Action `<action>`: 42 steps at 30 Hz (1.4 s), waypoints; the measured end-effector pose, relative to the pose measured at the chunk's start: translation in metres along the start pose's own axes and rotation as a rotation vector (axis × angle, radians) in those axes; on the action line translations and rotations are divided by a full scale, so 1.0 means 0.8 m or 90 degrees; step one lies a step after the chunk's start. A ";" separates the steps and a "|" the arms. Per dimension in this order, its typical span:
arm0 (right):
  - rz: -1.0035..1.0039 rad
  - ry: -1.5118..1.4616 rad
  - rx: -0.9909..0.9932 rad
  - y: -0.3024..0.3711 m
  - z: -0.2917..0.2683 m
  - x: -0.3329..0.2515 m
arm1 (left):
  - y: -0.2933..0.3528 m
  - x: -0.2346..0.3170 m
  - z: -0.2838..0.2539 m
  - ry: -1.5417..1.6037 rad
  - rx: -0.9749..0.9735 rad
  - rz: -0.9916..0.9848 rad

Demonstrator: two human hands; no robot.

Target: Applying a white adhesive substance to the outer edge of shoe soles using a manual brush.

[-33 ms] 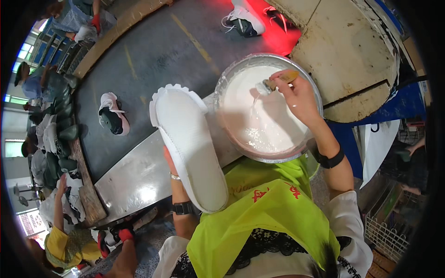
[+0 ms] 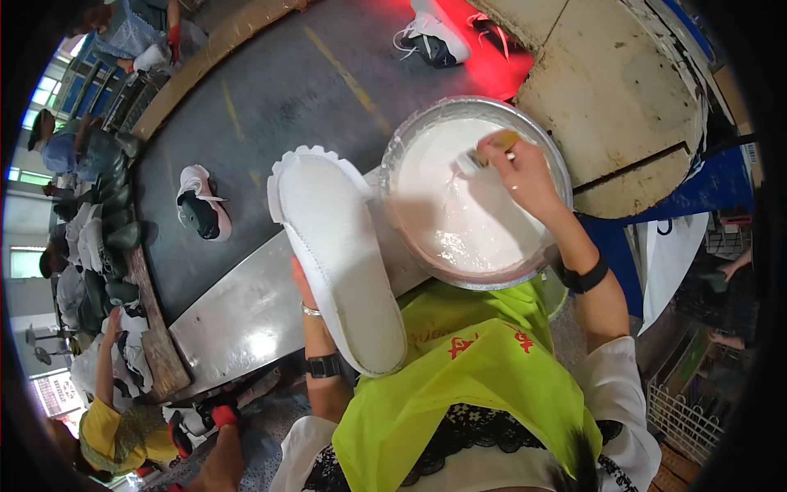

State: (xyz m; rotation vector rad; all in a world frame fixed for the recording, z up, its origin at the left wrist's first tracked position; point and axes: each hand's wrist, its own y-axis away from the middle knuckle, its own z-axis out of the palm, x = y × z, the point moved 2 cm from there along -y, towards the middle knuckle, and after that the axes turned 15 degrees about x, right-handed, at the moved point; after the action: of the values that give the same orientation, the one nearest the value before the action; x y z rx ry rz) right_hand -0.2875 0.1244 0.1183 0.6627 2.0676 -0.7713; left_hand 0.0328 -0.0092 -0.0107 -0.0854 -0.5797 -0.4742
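My left hand (image 2: 300,283), mostly hidden behind it, grips a white shoe (image 2: 334,238) with the sole side turned up; its toe edge is scalloped and stitching runs round the rim. In my right hand (image 2: 529,176) is a small brush (image 2: 469,162) with a yellowish handle, pinched between thumb and fingers. White bristles hang over a round metal bowl (image 2: 564,176) of thick white liquid (image 2: 434,209); whether they touch its surface I cannot tell. The shoe is to the left of the bowl, above a metal ledge.
A dark conveyor belt (image 2: 287,90) carries a black-and-white shoe (image 2: 202,205) at left and another shoe (image 2: 434,37) beside a red-lit area. A worn beige board (image 2: 607,98) lies right of the bowl. Co-workers and a row of shoes (image 2: 115,238) line the far left.
My right hand has shifted slightly and the brush has turned a little over the liquid. The shoe in my left hand stays almost where it was.
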 end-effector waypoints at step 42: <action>-0.151 -0.230 -0.052 0.040 0.053 -0.138 | 0.069 0.017 0.036 -0.353 -0.002 -0.335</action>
State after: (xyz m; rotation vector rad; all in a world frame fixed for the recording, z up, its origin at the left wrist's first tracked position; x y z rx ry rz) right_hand -0.1852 0.0955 0.1799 0.2138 1.8482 -0.8646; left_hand 0.0531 0.0405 0.0241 -0.0658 -1.1561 -0.9753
